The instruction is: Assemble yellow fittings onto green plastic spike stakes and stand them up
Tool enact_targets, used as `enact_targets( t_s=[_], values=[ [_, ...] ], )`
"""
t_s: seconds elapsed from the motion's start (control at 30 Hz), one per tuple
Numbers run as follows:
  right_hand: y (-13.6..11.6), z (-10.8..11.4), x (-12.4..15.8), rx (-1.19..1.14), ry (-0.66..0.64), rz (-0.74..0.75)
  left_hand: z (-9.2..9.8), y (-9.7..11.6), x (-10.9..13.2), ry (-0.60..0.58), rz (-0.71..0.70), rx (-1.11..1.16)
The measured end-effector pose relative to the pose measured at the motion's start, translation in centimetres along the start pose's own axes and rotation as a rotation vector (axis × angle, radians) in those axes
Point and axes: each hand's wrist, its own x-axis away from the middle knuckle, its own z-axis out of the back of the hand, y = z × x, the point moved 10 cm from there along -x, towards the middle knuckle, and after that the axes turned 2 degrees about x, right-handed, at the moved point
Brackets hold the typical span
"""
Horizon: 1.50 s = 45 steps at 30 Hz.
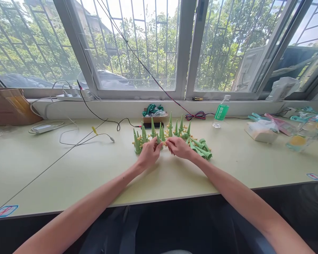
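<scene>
Close in front of me, my left hand (150,153) is closed around a green cone-shaped plastic spike (158,140). My right hand (178,147) pinches at a small yellow peg (164,143) on the side of that spike; the fingertips partly hide it. Around and behind my hands stand several upright green spikes (153,127) with yellow pegs sticking out sideways. To the right of my right hand, a loose pile of green spikes (206,154) lies on its side, wide ends towards me.
Behind the spikes lie a dark phone (150,125) and a small cardboard box (162,118) of green and clear wrapping. A bottle (222,111) stands on the right, near a box of tissues (260,134). Cables (82,143) and a charger (45,128) lie on the left of the table (90,176).
</scene>
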Motion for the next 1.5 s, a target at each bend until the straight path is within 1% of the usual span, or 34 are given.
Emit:
enact_targets(
  t_s=[0.17, 0.3, 0.4, 0.67, 0.8, 0.97, 1.1, 1.23, 1.5],
  values=[
    [-0.14, 0.03, 0.05, 0.012, 0.01, -0.005, -0.05, -0.11, -0.07, 0.003, 0.012, 0.012],
    [-0.19, 0.07, 0.05, -0.01, 0.026, 0.037, 0.16, -0.19, -0.11, 0.024, 0.025, 0.014],
    [-0.33, 0.03, 0.05, -0.012, 0.019, 0.057, 0.11, -0.05, -0.06, 0.015, 0.02, 0.021],
    [-0.2, -0.03, 0.07, 0.016, -0.007, -0.005, -0.02, -0.2, -0.04, 0.008, 0.011, 0.031],
    [-0.16, -0.07, 0.03, 0.032, -0.008, -0.006, 0.06, -0.43, -0.06, 0.025, 0.014, 0.03],
    [-0.33, 0.11, 0.08, 0.014, 0.026, 0.025, 0.21, -0.44, -0.14, 0.042, 0.023, 0.01],
    [-0.3, -0.09, 0.13, -0.025, 0.009, 0.025, -0.11, -0.36, -0.11, 0.003, 0.027, 0.007],
    [-0.07, -0.06, 0.13, -0.017, 0.008, 0.016, -0.52, -0.29, 0.04, -0.048, 0.022, 0.016],
    [0.27, -0.29, 0.04, 0.023, -0.013, 0.015, -0.48, -0.2, 0.01, -0.058, -0.005, 0.025]
  ],
)
